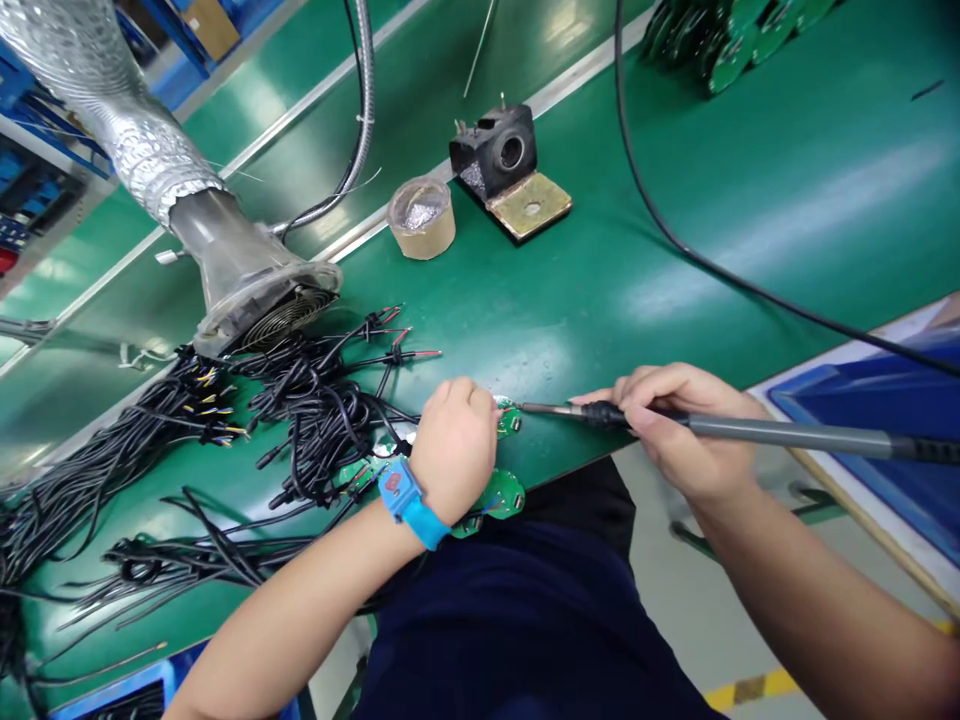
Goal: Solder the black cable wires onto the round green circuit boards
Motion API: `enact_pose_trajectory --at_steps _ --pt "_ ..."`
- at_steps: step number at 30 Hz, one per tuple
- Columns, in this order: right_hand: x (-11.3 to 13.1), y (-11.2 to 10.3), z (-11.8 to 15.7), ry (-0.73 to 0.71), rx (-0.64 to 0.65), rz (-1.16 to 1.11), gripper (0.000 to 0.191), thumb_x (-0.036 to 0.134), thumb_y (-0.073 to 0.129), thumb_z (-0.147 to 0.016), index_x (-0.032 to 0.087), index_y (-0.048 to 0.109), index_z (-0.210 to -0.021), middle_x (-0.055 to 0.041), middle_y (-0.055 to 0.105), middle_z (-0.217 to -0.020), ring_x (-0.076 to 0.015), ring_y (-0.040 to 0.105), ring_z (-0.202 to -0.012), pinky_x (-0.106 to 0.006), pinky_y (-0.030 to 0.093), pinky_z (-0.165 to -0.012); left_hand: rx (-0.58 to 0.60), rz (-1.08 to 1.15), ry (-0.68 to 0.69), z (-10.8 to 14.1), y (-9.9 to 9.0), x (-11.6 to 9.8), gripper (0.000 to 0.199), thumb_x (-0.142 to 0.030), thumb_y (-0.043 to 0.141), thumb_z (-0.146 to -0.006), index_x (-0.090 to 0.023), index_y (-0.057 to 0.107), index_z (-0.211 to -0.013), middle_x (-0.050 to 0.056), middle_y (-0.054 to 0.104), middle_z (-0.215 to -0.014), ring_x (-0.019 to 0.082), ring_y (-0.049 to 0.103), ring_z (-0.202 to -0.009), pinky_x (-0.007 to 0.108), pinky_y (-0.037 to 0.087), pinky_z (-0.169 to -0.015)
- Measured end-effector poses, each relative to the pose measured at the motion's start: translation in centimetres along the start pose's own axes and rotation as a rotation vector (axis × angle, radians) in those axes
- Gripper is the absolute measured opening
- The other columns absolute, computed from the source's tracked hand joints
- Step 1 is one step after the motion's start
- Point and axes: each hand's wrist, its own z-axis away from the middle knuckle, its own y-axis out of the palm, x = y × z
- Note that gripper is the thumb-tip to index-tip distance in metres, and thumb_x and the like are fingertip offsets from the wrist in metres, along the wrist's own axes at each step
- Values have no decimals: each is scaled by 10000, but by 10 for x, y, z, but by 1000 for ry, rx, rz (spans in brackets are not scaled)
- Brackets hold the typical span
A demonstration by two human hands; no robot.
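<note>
A soldering iron [795,434] with a grey handle lies in my right hand [690,430], which is closed around its dark grip. Its metal tip points left and meets the edge of a small green circuit board [511,423], where a bit of red wire shows. My left hand [454,432], with a blue wrist strap [401,492], is closed at that board's left side; its fingertips are partly hidden. Just below it, more round green boards [504,494] lie at the table's near edge. Black cables [319,420] are bunched left of my left hand, some with bared red ends.
A fume extractor hood [262,290] on a silver duct hangs over the cables. Behind my hands stand a tape roll [424,232] with solder scraps inside and a soldering iron stand [499,155] with a yellow sponge. The iron's black cord [720,262] loops across the right. Stacked boards [731,45] are farther back.
</note>
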Motion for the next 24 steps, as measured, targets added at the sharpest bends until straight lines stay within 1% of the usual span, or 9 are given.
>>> enact_pose_trajectory --at_steps 5,12,17,21,24 --pt "-1 -1 0 -49 53 -1 42 170 594 -766 187 566 -740 9 502 -642 -127 517 -593 -420 567 -672 -11 18 -60 1 1 -6 198 -210 414 -920 -124 580 -856 93 561 -924 226 490 -868 370 447 -801" --pt "2 -1 -1 -85 77 -2 55 139 574 -773 185 562 -746 10 493 -642 -132 532 -613 -458 578 -703 -86 -11 -56 1 6 -8 223 -217 393 -924 -121 582 -852 98 563 -893 230 493 -842 384 441 -771" --pt "2 0 -2 -92 103 -5 63 118 571 -769 179 563 -757 12 486 -629 -130 525 -602 -477 577 -707 -98 -30 -56 2 8 -9 228 -216 395 -923 -115 589 -859 97 563 -887 236 502 -846 387 439 -767" --pt "1 2 -2 -127 16 -81 54 122 569 -770 173 567 -753 15 478 -608 -124 496 -567 -481 579 -677 -75 -26 -52 1 6 -9 216 -213 417 -915 -116 590 -831 96 563 -878 236 510 -845 386 440 -773" --pt "0 3 -3 -134 -33 -113 52 132 578 -766 176 570 -740 11 492 -608 -123 496 -558 -461 582 -661 -51 -19 -58 -1 3 -10 206 -203 431 -908 -116 590 -811 96 565 -869 236 517 -842 385 442 -778"
